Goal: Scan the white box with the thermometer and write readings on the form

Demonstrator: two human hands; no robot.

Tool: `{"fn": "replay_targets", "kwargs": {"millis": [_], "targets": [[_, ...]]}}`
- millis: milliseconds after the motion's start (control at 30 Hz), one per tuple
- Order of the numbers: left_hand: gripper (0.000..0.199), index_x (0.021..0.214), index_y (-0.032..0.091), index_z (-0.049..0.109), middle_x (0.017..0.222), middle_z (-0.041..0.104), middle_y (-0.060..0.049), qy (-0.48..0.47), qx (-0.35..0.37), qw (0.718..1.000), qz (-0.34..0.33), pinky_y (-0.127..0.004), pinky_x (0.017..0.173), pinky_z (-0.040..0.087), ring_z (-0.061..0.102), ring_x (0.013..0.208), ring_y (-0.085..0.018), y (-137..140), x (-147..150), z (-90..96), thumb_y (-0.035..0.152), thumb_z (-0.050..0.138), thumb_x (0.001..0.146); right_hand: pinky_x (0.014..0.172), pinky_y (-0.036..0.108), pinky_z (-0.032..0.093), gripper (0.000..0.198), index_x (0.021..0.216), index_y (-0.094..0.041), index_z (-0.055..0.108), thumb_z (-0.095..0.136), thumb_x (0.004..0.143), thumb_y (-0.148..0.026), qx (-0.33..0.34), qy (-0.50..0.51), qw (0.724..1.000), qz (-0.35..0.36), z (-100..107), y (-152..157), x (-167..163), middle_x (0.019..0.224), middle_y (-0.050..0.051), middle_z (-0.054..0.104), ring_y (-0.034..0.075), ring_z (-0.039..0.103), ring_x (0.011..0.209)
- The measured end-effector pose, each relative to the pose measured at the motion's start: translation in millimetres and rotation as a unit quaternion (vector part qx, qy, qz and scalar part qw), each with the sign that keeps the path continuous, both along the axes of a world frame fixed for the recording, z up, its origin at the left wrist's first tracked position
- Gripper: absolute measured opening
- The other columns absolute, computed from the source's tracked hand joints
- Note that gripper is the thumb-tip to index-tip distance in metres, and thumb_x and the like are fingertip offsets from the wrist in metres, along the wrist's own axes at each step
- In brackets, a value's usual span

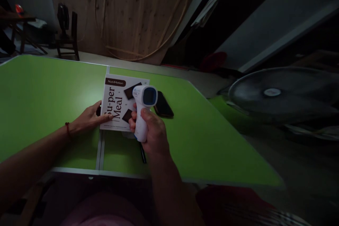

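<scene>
My left hand (88, 119) holds a white "Su-per Meal" box (112, 95) by its left edge, with the thumb on the printed face and the other fingers mostly hidden behind. Wrapped round the handle of a white and blue infrared thermometer (142, 125) is my right hand (156, 129). The thermometer's dark screen faces me, and its head covers part of the box's right side. A black smartphone (164, 105) lies on the green table just right of the thermometer. Below the box, a dark pen-like stick (143, 153) is partly hidden by my right hand.
The green folding table (206, 141) has a metal-edged seam (100, 153) running near the box. A large round fan (265, 93) stands off the table's right side. Farther back are a wooden chair (69, 40) with a small fan (63, 19) and a wooden panel (140, 14).
</scene>
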State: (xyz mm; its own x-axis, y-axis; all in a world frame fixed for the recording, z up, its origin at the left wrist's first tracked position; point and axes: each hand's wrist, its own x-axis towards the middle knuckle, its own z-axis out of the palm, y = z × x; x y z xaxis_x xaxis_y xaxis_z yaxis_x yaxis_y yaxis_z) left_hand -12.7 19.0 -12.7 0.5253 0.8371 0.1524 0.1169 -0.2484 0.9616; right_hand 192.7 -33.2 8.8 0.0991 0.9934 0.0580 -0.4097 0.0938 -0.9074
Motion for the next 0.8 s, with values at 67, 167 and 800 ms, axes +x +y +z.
{"fn": "replay_targets", "kwargs": {"millis": [67, 167, 800], "targets": [[0.051, 0.121, 0.013, 0.055, 0.124, 0.067, -0.02, 0.001, 0.002, 1.0, -0.001, -0.048, 0.081, 0.065, 0.072, 0.104, -0.031, 0, 0, -0.1, 0.048, 0.07, 0.087, 0.043, 0.023, 0.041, 0.037, 0.081, -0.019, 0.061, 0.076, 0.069, -0.051, 0.0, 0.0, 1.0, 0.003, 0, -1, 1, 0.069, -0.002, 0.058, 0.009, 0.051, 0.051], [0.051, 0.121, 0.013, 0.056, 0.123, 0.068, -0.02, -0.001, 0.011, 1.0, -0.002, -0.048, 0.081, 0.065, 0.072, 0.103, -0.031, 0, 0, 0.0, 0.049, 0.07, 0.087, 0.044, 0.024, 0.041, 0.037, 0.082, -0.019, 0.062, 0.076, 0.069, -0.05, -0.001, 0.0, 1.0, 0.004, 0, -1, 1, 0.07, -0.002, 0.059, 0.009, 0.052, 0.052], [0.06, 0.126, 0.013, 0.048, 0.129, 0.063, -0.02, 0.011, -0.043, 0.999, 0.016, -0.053, 0.088, 0.063, 0.069, 0.108, -0.032, -3, 2, 1.4, 0.05, 0.071, 0.085, 0.077, 0.038, 0.059, 0.047, 0.088, -0.02, 0.07, 0.078, 0.064, -0.06, -0.081, -0.108, 0.984, -0.119, -38, 7, 85, 0.081, 0.004, 0.074, 0.022, 0.071, 0.081]]}}
